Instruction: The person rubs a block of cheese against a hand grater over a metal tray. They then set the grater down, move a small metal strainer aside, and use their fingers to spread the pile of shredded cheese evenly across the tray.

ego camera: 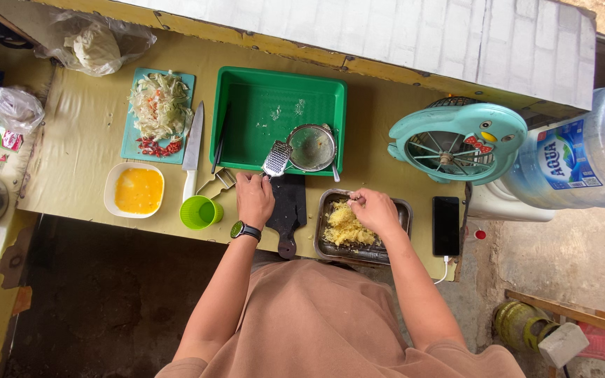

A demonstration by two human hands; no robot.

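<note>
My left hand, with a black watch on the wrist, holds the handle of a small metal grater whose head rests over the edge of a green tray. The hand lies beside a black cutting board. My right hand is pinched on a bit of shredded yellow food piled in a dark metal pan. A round metal strainer lies in the green tray just right of the grater.
On the yellow-covered counter are a teal board with chopped cabbage and chillies, a knife, a white dish of beaten egg, a green cup, a phone on a cable, a teal fan and a large water bottle.
</note>
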